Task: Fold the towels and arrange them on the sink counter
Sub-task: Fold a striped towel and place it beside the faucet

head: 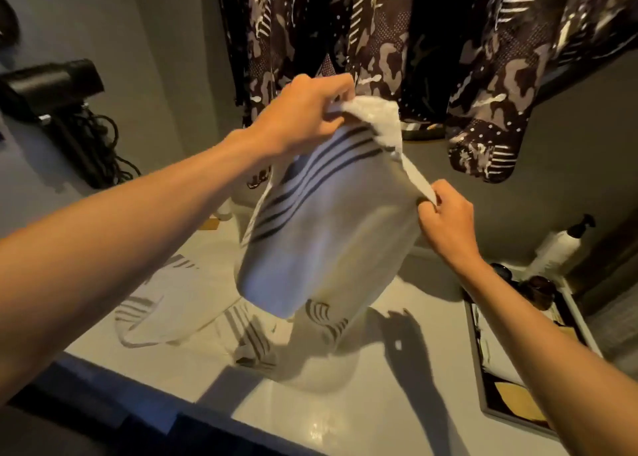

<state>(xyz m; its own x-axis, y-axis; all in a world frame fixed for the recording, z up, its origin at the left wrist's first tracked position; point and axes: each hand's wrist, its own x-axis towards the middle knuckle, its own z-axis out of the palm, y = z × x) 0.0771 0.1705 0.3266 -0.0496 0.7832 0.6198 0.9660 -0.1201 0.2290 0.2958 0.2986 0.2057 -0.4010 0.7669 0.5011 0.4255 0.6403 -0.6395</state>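
Towel (331, 234) up in the air over the table (345, 404), white with dark stripes across its upper part. The left hand (303, 117) has one top corner pinched tight between thumb and fingers; the right hand (445, 217) is closed on the other, lower and nearer the body, so the top edge runs on a slant. The cloth sags doubled between them, clear of the surface.

This looks like the opening of the fold: getting hold of the corners and squaring the cloth. Next up, I'd say, level the two hands, pull the edge taut, then bring corner to corner or lay it flat.

And where to lay it? More striped towels (179, 314) lie crumpled directly underneath, still unfolded, taking up the middle of the table. A tray (483, 362) of small items sits to the right, a pump bottle (559, 245) behind it. Patterned dark fabric (466, 58) hangs just beyond the raised hands, close enough to snag a wide swing. A dark hair dryer (51, 86) is mounted on the left wall, well apart.
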